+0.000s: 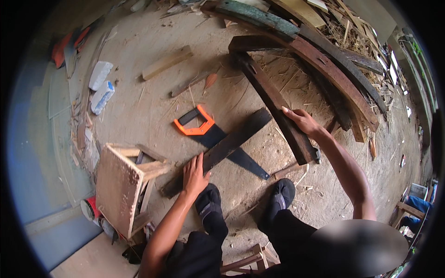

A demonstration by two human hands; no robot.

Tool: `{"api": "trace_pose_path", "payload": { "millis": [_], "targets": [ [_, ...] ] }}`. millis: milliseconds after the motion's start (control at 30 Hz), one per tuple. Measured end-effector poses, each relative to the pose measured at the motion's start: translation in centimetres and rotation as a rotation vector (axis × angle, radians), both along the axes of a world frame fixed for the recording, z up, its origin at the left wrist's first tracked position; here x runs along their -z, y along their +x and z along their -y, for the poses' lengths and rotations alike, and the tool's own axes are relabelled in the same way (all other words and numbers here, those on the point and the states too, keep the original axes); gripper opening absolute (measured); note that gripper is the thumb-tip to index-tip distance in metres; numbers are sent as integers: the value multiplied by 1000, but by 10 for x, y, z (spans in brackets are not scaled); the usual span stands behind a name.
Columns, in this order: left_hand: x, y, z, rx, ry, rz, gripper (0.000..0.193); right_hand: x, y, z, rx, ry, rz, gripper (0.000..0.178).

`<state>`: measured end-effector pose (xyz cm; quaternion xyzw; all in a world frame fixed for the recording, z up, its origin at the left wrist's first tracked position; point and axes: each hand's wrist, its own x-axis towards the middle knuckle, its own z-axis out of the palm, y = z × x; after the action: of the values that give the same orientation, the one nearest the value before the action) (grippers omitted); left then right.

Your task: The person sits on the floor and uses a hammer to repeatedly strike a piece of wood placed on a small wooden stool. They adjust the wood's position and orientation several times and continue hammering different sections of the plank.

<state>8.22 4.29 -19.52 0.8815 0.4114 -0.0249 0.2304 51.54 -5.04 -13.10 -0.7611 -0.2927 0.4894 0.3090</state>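
Observation:
My left hand (195, 176) grips the near end of a short dark wooden board (238, 134), fingers over its top. That board lies slantwise across a handsaw (250, 163) with an orange and black handle, hiding part of its blade. My right hand (303, 122) is closed around a longer dark wooden beam (273, 99), thumb on the top face. The beam's far end meets another dark timber (255, 43). Beneath its near end lies a hammer (288, 171), its middle covered and its metal head showing at the right.
A wooden stool (121, 187) lies tipped over at the left. Long curved timbers (331, 67) are piled at the far right beside wood scraps. A pale wood block (167, 62), a stick (191, 85) and white foam-like chunks (102, 96) lie on the dusty floor.

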Motion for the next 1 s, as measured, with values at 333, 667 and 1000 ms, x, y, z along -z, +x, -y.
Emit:
{"api": "trace_pose_path", "payload": {
  "millis": [333, 667, 1000],
  "targets": [
    [-39, -20, -21, -20, -156, -12, 81, -48, -61, 58, 67, -55, -127, 85],
    [-126, -108, 8, 55, -355, 128, 74, -172, -80, 143, -44, -13, -313, 77],
    [-211, -139, 32, -108, -386, 782, 75, -240, -141, 108, -272, 729, -107, 81]
  ]
}}
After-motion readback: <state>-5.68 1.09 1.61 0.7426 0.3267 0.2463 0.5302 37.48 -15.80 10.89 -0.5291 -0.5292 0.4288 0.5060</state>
